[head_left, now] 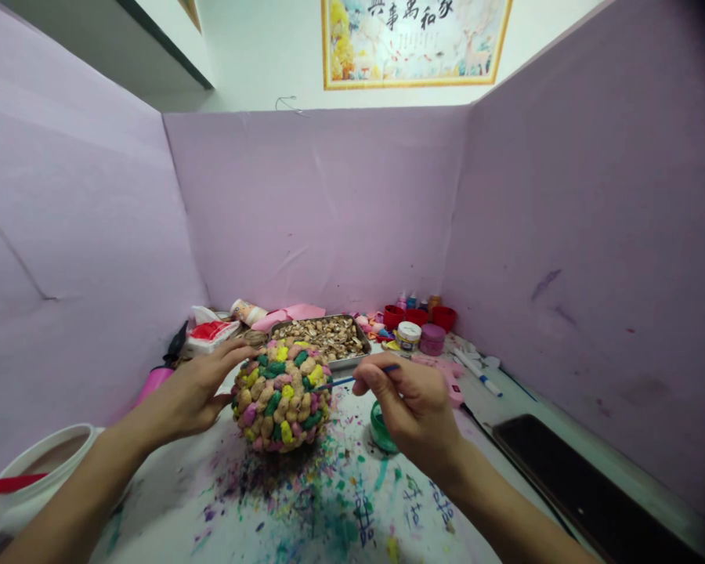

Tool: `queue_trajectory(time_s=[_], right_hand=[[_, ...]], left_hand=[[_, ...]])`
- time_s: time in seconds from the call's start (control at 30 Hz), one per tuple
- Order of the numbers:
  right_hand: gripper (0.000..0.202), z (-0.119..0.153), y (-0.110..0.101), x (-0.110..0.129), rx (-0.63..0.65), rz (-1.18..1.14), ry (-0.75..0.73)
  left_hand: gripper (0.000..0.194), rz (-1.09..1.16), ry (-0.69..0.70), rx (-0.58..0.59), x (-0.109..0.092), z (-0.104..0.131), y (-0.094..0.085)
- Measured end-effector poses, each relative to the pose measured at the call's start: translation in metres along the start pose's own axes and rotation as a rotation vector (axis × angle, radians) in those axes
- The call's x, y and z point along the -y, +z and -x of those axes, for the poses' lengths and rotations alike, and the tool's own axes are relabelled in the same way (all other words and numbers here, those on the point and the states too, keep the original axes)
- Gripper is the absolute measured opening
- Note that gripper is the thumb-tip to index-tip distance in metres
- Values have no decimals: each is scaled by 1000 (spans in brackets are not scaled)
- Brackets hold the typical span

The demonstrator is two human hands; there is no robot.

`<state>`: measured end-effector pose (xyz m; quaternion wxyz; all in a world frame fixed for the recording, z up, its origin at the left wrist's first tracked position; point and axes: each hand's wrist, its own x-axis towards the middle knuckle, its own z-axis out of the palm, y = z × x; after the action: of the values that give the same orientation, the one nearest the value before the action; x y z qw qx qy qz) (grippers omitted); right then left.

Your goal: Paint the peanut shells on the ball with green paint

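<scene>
A round ball covered in peanut shells (282,399) rests on the paint-spattered table, its shells partly painted green, yellow and pink, others bare tan. My left hand (197,392) steadies its left side, fingers at the top and thumb lower down. Pinched in my right hand (414,403) is a thin blue paintbrush (344,381), its tip at the right face of the ball. Below that hand, partly hidden by it, stands a small jar of green paint (381,431).
Behind the ball sits a metal tray (361,359) of shells. Red cups (443,319), a white jar (408,335) and a pink glue gun (446,372) stand right. A dark phone (581,486) lies near right, a white pot (47,470) near left. Purple panels (317,204) enclose the table.
</scene>
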<state>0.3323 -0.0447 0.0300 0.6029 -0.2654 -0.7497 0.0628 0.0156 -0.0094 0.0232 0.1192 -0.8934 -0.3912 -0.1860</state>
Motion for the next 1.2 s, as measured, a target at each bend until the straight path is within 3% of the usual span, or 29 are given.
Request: queue_trajectory(time_s=[0.27, 0.47, 0.77, 1.2], right_hand=[[22, -1, -2, 3, 11, 14, -34], [21, -4, -14, 12, -64, 42, -44], [18, -3, -3, 12, 7, 46, -92], [19, -3, -4, 12, -3, 72, -103]], left_hand=[[68, -10, -32, 9, -4, -1, -1], [63, -8, -26, 18, -11, -3, -6], [64, -18, -16, 26, -11, -3, -6], [66, -7, -35, 28, -7, 0, -2]])
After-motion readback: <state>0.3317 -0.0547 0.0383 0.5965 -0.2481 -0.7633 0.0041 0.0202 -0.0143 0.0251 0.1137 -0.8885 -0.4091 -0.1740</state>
